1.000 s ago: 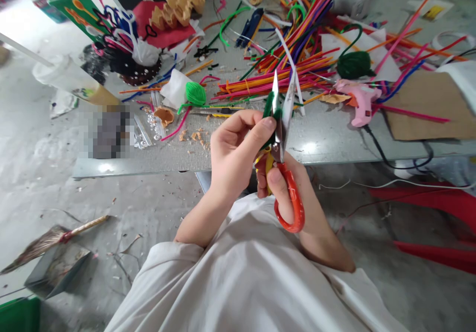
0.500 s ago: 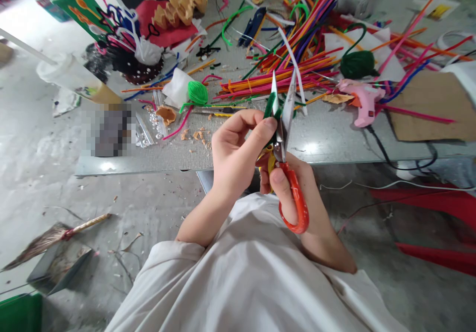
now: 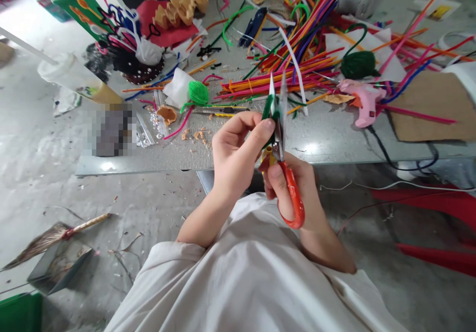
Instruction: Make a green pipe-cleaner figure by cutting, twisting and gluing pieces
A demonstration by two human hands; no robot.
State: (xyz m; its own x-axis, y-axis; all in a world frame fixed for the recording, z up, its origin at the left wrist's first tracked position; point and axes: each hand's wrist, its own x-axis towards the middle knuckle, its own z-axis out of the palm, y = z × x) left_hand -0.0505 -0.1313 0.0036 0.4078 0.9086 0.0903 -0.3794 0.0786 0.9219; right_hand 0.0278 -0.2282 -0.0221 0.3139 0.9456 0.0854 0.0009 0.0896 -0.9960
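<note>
Pinched between the thumb and fingers of my left hand (image 3: pixel 241 148) is a short dark green pipe cleaner (image 3: pixel 267 107). My right hand (image 3: pixel 292 183) grips scissors (image 3: pixel 294 195) with orange-red handles, the thumb through one loop. The blades point up and away from me, slightly apart, with the pipe cleaner at the left blade. My fingers partly hide the pipe cleaner and the scissors' other handle. Past the hands on the table lie a bundle of colourful pipe cleaners (image 3: pixel 275 81) and a bright green coil (image 3: pixel 198 93).
A pink glue gun (image 3: pixel 366 101) and a cardboard sheet (image 3: pixel 435 108) lie on the table (image 3: pixel 178 158) at right. A utility knife (image 3: pixel 223 109) lies behind my left hand. At left stands a green container (image 3: pixel 80 9). A dustpan (image 3: pixel 59 265) sits on the floor.
The scissor blades have drawn closer together, the right one swinging left. A small dark green piece now shows on the table beyond the blades. My left hand has barely moved.
</note>
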